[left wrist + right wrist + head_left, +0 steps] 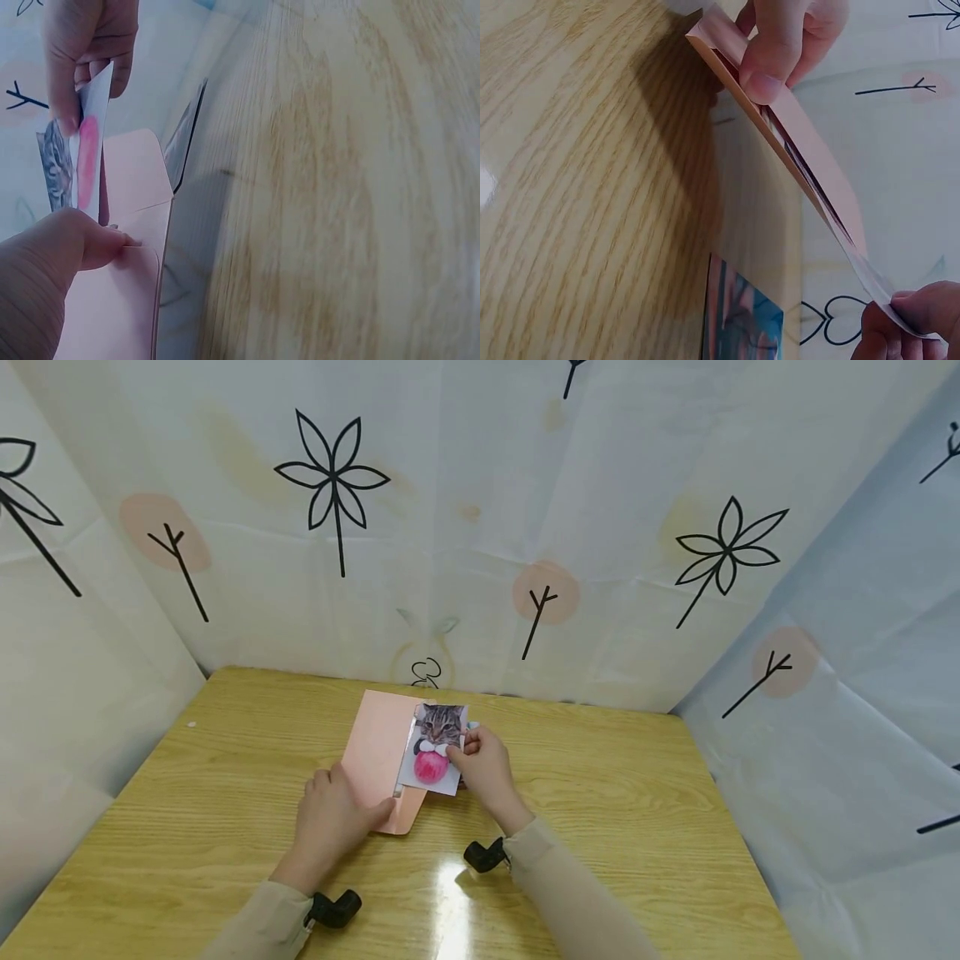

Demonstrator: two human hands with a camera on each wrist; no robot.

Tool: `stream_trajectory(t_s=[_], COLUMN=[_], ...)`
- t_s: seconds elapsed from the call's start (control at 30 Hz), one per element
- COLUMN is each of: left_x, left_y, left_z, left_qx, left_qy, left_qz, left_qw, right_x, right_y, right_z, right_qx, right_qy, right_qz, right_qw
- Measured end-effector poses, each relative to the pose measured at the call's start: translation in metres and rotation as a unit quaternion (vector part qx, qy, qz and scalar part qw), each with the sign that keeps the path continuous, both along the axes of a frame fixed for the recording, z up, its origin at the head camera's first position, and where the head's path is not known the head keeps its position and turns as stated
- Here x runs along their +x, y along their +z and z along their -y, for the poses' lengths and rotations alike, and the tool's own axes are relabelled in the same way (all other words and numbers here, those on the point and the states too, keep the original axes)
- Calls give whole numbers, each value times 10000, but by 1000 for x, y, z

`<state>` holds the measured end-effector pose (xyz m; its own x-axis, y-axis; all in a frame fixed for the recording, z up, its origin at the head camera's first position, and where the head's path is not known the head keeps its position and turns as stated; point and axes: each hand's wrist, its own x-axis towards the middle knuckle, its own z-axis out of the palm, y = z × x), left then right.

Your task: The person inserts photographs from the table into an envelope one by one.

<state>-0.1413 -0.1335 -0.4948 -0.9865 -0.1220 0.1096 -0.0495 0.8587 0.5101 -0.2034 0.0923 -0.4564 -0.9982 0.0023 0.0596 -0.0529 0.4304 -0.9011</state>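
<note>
A pink paper envelope [375,735] is tilted above the wooden table, its opening toward the right. My left hand [333,814] grips its near left part, with the thumb [97,240] over the opening's edge in the left wrist view. A card [430,768] printed with a cat's face and a pink ball sticks partly out of that opening. Between thumb and fingers, my right hand [487,772] pinches the card's right edge. The card's inner end is hidden inside the envelope. Dark printed edges [795,154] show within the opening in the right wrist view.
Another picture [746,319] in blue and pink lies on the table beside the envelope, mostly covered by the card and right hand in the head view. The wood-grain table [615,827] ends at a patterned white cloth [465,527] at the back.
</note>
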Motion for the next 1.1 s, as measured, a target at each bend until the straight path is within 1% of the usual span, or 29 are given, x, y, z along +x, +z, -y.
stream_trajectory(t_s=[0.13,0.33,0.6,0.7,0.87,0.93,1.07,1.1], left_x=[0,0,0,0,-1,-1,0,0], left_y=[-1,-1,-1,-2,-4,-5,-5,-5], left_z=[-1,-3,-3,-3,-3,-2,-2,-2], left_qx=[-8,-86,-93,-125,-303,-389,-454,-470], left_qy=[-5,-36,-32,-39,-30,-12,2,7], left_qz=[-28,-143,-188,-216,-369,-418,-405,-398], left_qw=[10000,9999,9998,9997,9989,9984,9981,9981], right_x=[1,2,1,0,2,4,7,8], right_y=[0,-1,-2,-2,-1,1,6,8], right_z=[3,6,9,11,14,14,15,16], right_qx=[165,313,412,393,57,72,319,272], right_qy=[3,162,278,328,444,493,574,600], right_qz=[64,19,115,126,269,258,73,89], right_qw=[9998,9994,9987,9986,9986,9984,9978,9978])
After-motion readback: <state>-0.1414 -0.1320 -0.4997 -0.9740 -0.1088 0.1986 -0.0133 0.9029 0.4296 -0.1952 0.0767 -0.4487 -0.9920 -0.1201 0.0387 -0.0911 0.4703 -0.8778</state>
